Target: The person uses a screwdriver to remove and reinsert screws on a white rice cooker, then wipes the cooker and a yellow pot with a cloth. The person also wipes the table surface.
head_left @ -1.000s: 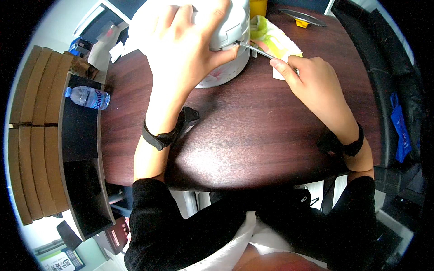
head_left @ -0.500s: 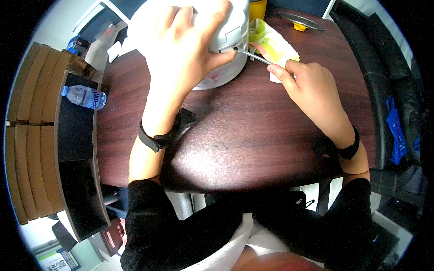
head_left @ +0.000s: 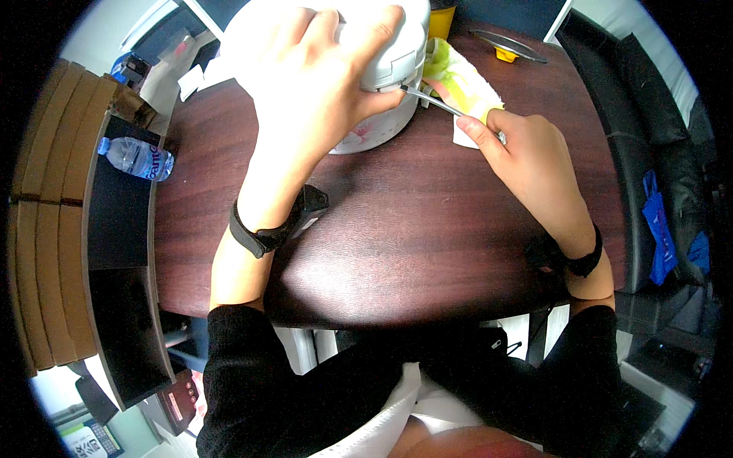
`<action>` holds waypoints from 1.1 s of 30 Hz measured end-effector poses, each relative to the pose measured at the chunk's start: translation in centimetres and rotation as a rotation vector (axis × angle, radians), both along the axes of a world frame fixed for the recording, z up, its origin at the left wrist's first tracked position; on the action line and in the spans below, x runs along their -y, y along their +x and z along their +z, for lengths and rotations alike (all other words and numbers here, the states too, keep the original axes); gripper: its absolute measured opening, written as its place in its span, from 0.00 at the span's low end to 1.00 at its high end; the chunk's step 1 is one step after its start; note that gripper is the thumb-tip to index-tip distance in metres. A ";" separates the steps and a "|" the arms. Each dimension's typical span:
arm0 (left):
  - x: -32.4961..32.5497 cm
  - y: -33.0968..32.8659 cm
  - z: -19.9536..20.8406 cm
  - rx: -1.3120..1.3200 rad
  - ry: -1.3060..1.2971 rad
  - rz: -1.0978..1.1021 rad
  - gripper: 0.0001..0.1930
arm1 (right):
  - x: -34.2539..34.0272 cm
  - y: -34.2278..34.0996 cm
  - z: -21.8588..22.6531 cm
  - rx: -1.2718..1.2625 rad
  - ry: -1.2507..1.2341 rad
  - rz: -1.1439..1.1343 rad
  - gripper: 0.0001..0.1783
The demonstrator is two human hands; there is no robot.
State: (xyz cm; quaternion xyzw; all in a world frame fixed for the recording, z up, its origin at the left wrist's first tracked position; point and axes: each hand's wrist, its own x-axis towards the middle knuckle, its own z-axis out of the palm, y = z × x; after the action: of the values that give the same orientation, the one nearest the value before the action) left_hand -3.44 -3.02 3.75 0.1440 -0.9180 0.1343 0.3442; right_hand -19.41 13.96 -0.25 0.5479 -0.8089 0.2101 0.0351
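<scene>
A white rice cooker (head_left: pixel 385 126) with a pink flower print stands at the far side of the table. My left hand (head_left: pixel 321 69) grips its lid from above, fingers spread over the top and thumb against the front seam. Closed around a slim metal tool (head_left: pixel 439 102), my right hand (head_left: pixel 531 149) is to the right of the cooker. The tool's tip meets the seam under the front latch, beside my left thumb. Its handle is mostly hidden in my fist.
Behind the tool lies a yellow-green and white cloth (head_left: pixel 462 80). A pot lid with a yellow knob (head_left: pixel 506 55) rests far right, near a yellow container (head_left: pixel 441 20). Left are a water bottle (head_left: pixel 137 158) on a dark shelf and cardboard boxes (head_left: pixel 50 214). A black sofa (head_left: pixel 611 114) stands right.
The view has shifted slightly. The cooker and my left hand sit a little farther right in the picture, while the tool's tip stays at the seam.
</scene>
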 end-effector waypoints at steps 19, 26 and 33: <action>0.1 0.2 -0.7 0.002 0.018 0.035 0.42 | 0.3 0.5 0.4 -0.138 -0.017 0.005 0.29; 0.6 0.2 -1.1 -0.050 0.005 -0.041 0.41 | 1.2 -0.3 -1.1 0.187 -0.077 0.160 0.33; 0.6 0.4 -1.1 -0.077 0.033 -0.089 0.40 | 1.6 1.6 -3.8 1.138 0.193 0.118 0.35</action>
State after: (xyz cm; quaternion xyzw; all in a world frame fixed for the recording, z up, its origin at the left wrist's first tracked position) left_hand -3.07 -3.66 2.60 0.1140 -0.9116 0.0979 0.3825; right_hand -17.77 12.39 -4.10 0.3938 -0.6841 0.3986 -0.4670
